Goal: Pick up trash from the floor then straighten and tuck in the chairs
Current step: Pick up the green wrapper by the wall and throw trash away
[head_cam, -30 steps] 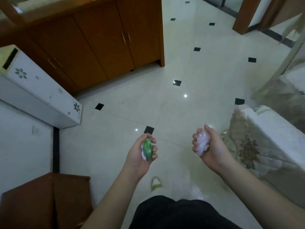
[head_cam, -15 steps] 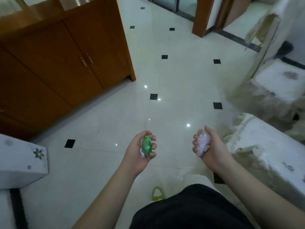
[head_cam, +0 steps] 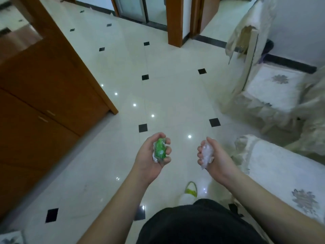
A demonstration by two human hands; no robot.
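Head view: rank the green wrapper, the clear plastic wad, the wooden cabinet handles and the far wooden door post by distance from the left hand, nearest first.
1. Green wrapper: gripped in the left hand itself.
2. Clear plastic wad: just to the right, held in the right hand.
3. Wooden cabinet handles: off to the left, on the cabinet doors.
4. Wooden door post: far ahead, across the floor.
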